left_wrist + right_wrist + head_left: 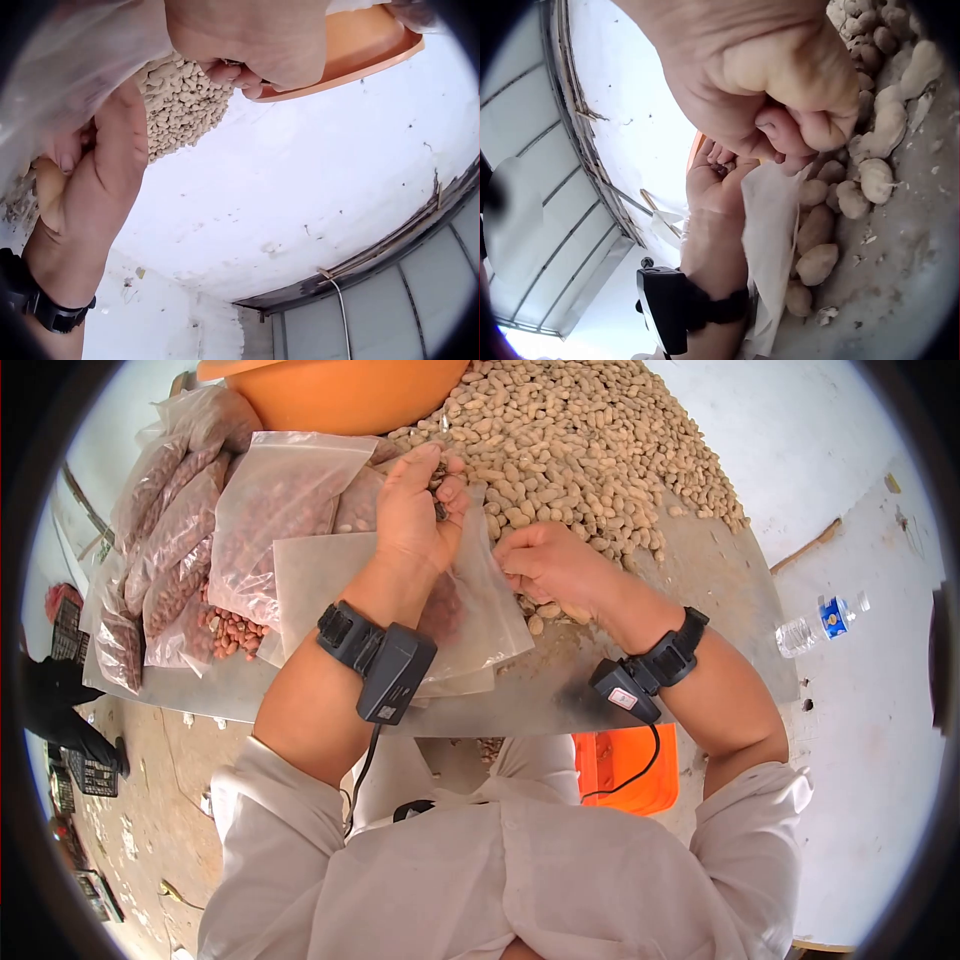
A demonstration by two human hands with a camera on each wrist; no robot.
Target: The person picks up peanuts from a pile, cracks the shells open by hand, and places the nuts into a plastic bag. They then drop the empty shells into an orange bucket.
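Note:
My left hand [420, 510] is raised palm up over the plastic bags, its fingers curled round several small dark peanut kernels [438, 482]. At the near edge of the heap of unshelled peanuts [590, 450], my right hand [555, 568] has its fingers bent in and the tips pressed together. Between them a small reddish-brown piece [88, 137] shows in the left wrist view, mostly hidden by the fingers; I cannot tell its kind. Loose peanuts [853, 199] lie just under the right hand, beside the edge of a clear bag [769, 247].
Filled bags of red kernels [285, 500] lie piled at the left, with loose red kernels [232, 632] by them. An orange basin [345, 395] stands behind. A water bottle [822, 625] lies at the right; an orange bin [640, 765] stands below the table edge.

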